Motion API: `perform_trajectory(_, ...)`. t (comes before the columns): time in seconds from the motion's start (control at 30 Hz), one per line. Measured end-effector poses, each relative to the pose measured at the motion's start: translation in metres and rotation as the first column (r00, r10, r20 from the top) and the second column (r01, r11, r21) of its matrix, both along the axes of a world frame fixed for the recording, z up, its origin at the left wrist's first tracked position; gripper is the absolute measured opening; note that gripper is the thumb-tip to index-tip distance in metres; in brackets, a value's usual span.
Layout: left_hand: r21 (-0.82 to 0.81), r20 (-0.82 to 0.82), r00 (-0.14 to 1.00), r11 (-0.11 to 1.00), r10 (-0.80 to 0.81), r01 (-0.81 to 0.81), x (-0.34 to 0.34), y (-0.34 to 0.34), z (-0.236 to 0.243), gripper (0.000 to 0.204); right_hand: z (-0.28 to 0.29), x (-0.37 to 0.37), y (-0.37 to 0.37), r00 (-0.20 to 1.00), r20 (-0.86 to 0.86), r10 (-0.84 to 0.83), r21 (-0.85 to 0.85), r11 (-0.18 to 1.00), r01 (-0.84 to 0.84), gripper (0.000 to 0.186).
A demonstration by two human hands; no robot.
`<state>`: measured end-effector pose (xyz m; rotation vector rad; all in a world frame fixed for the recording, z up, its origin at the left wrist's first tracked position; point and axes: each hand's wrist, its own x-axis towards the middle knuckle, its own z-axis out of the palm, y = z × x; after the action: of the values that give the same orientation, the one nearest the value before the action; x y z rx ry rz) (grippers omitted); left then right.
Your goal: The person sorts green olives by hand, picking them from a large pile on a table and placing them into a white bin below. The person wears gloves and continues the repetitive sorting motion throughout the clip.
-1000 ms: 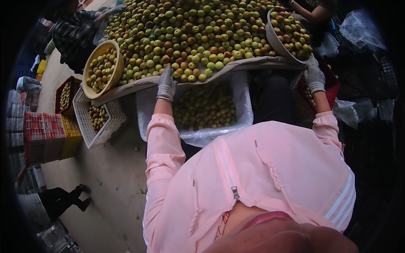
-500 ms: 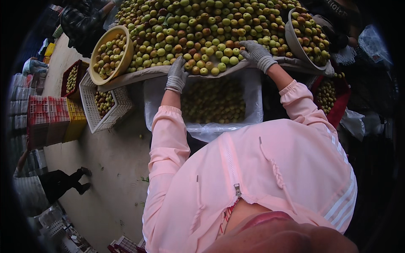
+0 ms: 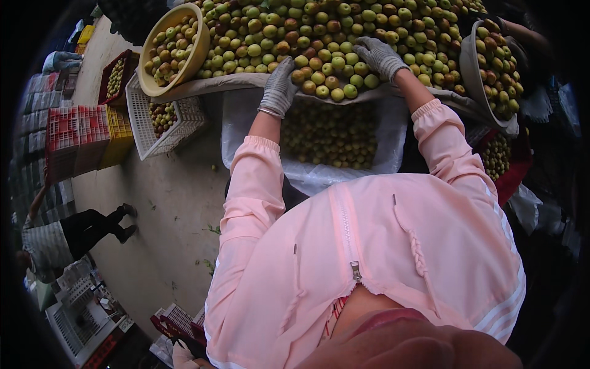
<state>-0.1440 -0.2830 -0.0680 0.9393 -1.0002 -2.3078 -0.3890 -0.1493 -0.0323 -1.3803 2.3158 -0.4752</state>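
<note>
A heap of small round green and reddish-brown fruits, which look like jujubes point(image 3: 332, 37), lies on a cloth-edged surface in front of me. My left hand point(image 3: 279, 91), in a grey striped glove, rests at the near edge of the heap, fingers stretched out against the fruit. Farther right, my gloved right hand point(image 3: 381, 58) lies on the heap with its fingers extended over several fruits. Between the two hands sits a loose cluster of fruits. Neither hand is closed round a fruit that I can see. Below the edge stands a plastic-lined bin point(image 3: 387, 132) holding more fruit.
A yellow basin point(image 3: 200, 52) of fruit stands at the heap's left, a grey basin point(image 3: 468, 74) at its right. White point(image 3: 144, 126), red point(image 3: 77, 135) and yellow crates point(image 3: 118, 135) stand on the floor at left. Another person point(image 3: 80, 234) is at far left.
The view has shifted, so the heap and basins sit farther right in it. Both hands remain at the near edge of the heap, with some fruits between them rearranged.
</note>
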Motion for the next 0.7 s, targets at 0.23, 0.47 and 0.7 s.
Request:
perform_trajectory(0.23,0.061,-0.047,0.998,0.998,0.034,-0.032,-0.01,-0.001,-0.001,0.043,-0.008,0.014,-0.02,0.979,0.202,-0.025,-0.046,0.998,0.035,0.057)
perform_trajectory(0.47,0.044,-0.089,0.996,0.999,-0.002,0.006,-0.011,-0.003,-0.003,0.048,0.002,0.031,-0.029,0.934,0.357,0.011,-0.177,0.983,0.055,0.052)
perform_trajectory(0.7,0.036,-0.073,0.997,0.999,-0.03,0.033,-0.014,0.004,0.004,0.047,-0.012,0.034,-0.032,0.927,0.374,-0.039,-0.171,0.979,0.111,0.053)
